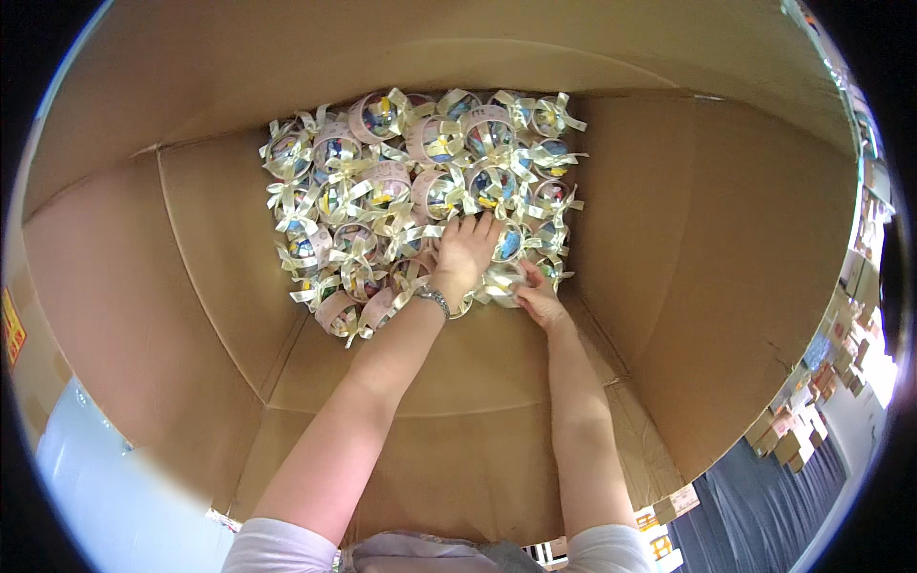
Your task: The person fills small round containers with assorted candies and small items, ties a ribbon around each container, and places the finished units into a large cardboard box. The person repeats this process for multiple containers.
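Note:
My left hand (463,256) lies over the packed clear balls near the front middle of the layer, fingers stretched forward and slightly apart. It touches the balls beneath it; a band circles that wrist. To its right, my right hand (540,296) is closed at the edge of a ribboned clear ball (503,284), with fingers curled against it. Several such balls (492,186) fill the far part of a deep cardboard box (458,372). Each has colourful contents, a pale pink band and cream ribbon bows. My palms hide some of the balls.
Tall cardboard walls (707,220) surround both arms. Beyond the right rim are stacked small cartons (793,430) and dark draped fabric (764,506). A pale blue surface (95,477) lies outside at the lower left.

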Demonstrator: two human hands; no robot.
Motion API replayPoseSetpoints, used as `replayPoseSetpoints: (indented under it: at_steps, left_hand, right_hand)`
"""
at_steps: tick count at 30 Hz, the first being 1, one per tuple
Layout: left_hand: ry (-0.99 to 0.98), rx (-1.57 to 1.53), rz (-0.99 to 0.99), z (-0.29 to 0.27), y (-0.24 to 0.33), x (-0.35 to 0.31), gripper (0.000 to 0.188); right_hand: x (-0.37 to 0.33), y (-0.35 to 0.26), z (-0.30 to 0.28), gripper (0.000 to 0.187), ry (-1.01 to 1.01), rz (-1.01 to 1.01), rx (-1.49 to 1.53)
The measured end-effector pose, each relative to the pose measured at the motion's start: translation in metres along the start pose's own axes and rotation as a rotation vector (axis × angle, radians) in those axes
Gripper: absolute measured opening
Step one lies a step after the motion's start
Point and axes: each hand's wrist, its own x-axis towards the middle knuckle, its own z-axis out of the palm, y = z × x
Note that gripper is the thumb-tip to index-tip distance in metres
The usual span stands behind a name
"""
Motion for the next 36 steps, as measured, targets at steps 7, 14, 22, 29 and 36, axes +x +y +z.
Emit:
replayPoseSetpoints:
  at_steps: [7,14,22,29,36]
  left_hand:
    - [0.005,-0.118,0.116,-0.052,-0.039,-0.073,0.050]
    - [-0.276,-0.039,0.102,-0.283,-0.104,-0.165,0.027]
    - [1.138,-0.375,-0.903,-0.290,-0.230,-0.670,0.039]
    - [0.970,-0.224,-2.033,-0.069,-0.255,-1.055,0.104]
    - [1.097,-0.794,-1.755,-0.016,-0.236,-1.052,0.098]
  right_hand:
    - [0.025,0.018,0.039,0.026,0.575,-0.613,-0.958]
    - [-0.029,-0.023,0.071,0.025,0.581,-0.569,-1.119]
    - [-0.349,-0.017,0.461,0.018,-0.299,-1.506,-0.803]
    - [-0.356,0.317,0.806,0.059,-1.267,-1.426,-1.530]
    - [-0.326,0.449,0.871,0.091,-1.353,-1.292,-1.695]
